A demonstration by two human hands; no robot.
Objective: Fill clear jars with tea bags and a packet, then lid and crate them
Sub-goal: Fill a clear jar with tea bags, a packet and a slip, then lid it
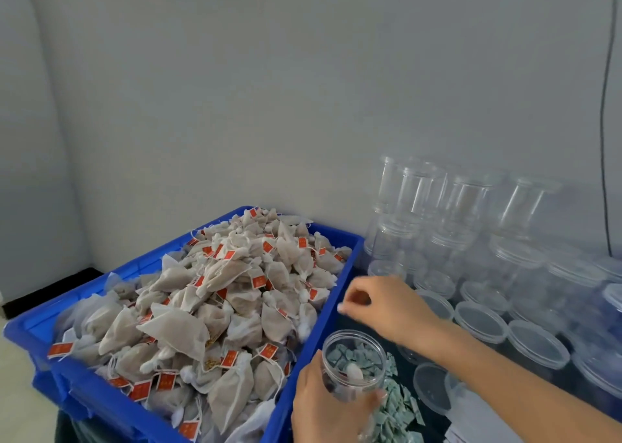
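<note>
Left of the held jar, a blue crate (175, 311) is seen heaped with tea bags (215, 311), soft tan mesh pouches with strings and red tags; they are judged very light and limp, best pinched at the gathered neck or by the tag, and the strings look liable to tangle so that more than one may come up. Just beside the crate's near right wall, a clear jar (354, 363) is gripped by the left hand (328, 405), fingers and thumb wrapped round its lower wall. The jar is held roughly upright with its long axis tipped slightly, mouth open and pointing up toward the camera; one pale item, probably a tea bag, is seen inside, no lid fitted. The wall is judged thin, smooth plastic: light, somewhat slippery, likely to flex if squeezed, so a hold round the lower body suits it. Beneath and to the right of the grip, small grey-green packets (399, 405) lie scattered on the dark surface. Above the jar mouth, the right hand (387, 304) is held over the crate's right rim, fingers curled; whether anything is pinched cannot be told. Further right, loose lids (480, 321) lie flat, and empty jars (447, 213) are stacked against the wall.
</note>
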